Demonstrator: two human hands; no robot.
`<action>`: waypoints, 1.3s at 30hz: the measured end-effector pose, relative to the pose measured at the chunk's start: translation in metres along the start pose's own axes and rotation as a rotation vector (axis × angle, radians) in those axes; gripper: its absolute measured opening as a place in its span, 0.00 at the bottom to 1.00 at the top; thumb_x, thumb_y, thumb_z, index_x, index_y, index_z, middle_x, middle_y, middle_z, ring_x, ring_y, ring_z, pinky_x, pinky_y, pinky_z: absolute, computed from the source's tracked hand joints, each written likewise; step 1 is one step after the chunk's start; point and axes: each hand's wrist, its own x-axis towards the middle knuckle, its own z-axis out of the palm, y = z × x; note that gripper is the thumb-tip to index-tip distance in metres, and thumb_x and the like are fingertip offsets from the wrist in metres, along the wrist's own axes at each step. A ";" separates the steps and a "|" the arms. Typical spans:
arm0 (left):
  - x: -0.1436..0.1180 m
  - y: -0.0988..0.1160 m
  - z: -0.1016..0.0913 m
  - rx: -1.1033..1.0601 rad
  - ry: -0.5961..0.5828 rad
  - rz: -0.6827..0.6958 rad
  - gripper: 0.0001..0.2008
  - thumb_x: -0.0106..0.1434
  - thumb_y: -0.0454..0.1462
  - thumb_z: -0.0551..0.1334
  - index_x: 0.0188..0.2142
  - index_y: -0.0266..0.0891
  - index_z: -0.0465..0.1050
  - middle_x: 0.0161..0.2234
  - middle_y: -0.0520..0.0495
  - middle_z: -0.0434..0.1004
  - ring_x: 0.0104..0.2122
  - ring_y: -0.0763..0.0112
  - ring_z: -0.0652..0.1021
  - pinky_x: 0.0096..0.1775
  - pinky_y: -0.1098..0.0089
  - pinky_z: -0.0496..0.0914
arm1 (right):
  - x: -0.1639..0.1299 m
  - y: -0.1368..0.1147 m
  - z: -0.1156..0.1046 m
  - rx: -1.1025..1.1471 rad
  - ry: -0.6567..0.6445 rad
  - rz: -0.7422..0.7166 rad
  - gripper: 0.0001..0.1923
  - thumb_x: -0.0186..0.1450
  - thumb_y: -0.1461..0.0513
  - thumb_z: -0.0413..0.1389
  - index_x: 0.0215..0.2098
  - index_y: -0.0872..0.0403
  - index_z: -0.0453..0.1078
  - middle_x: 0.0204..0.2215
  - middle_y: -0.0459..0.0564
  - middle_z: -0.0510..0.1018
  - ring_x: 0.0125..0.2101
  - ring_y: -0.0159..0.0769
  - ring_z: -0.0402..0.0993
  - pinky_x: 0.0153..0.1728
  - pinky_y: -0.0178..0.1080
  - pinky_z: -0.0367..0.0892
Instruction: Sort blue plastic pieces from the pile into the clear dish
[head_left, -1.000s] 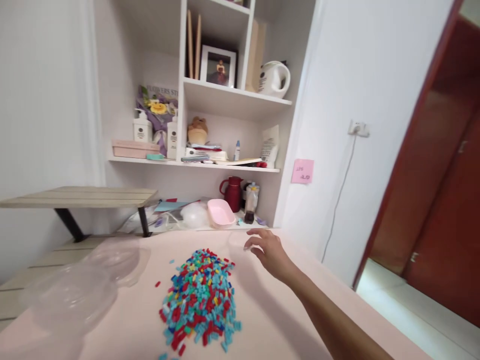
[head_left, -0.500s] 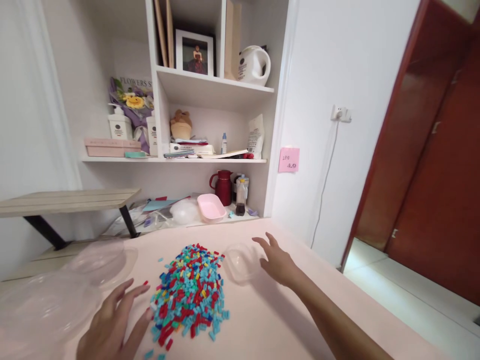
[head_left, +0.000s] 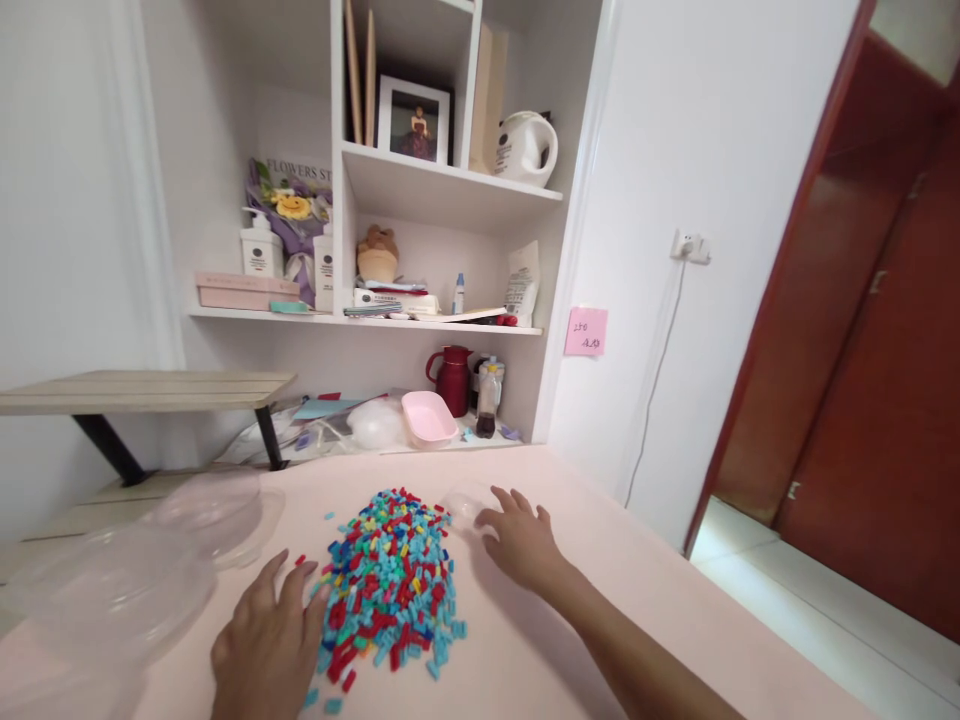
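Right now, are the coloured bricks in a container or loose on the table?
Loose. The coloured bricks lie heaped on the bare pink table, with the left hand at the heap's edge; the clear bowls beside them hold none.

Bare pink surface [head_left: 570, 600] lies open right of the bead pile [head_left: 390, 590]; clear bowls [head_left: 150, 570] crowd the left.

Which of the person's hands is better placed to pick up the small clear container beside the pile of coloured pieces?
Probably the right hand: its fingers rest against the small clear container, right of the pile. The left hand lies across the pile.
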 end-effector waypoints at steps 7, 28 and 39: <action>0.000 0.000 -0.006 0.029 -0.002 0.003 0.23 0.71 0.42 0.42 0.49 0.46 0.74 0.58 0.43 0.67 0.55 0.59 0.70 0.51 0.57 0.66 | 0.027 -0.016 -0.003 -0.093 0.106 0.008 0.15 0.70 0.62 0.48 0.44 0.53 0.76 0.50 0.60 0.77 0.58 0.53 0.60 0.60 0.63 0.39; 0.004 -0.014 0.009 0.001 -0.251 0.040 0.20 0.68 0.43 0.46 0.53 0.48 0.70 0.57 0.44 0.71 0.57 0.61 0.70 0.55 0.56 0.59 | 0.018 0.009 0.017 0.047 0.184 -0.129 0.10 0.69 0.62 0.51 0.39 0.48 0.76 0.46 0.50 0.79 0.58 0.48 0.60 0.60 0.61 0.37; 0.008 -0.012 0.007 -0.051 -0.262 0.072 0.21 0.69 0.43 0.43 0.52 0.47 0.70 0.57 0.44 0.70 0.57 0.61 0.70 0.54 0.54 0.62 | 0.005 0.016 -0.009 0.404 0.301 -0.138 0.17 0.71 0.58 0.46 0.56 0.48 0.67 0.58 0.54 0.70 0.58 0.43 0.63 0.58 0.48 0.55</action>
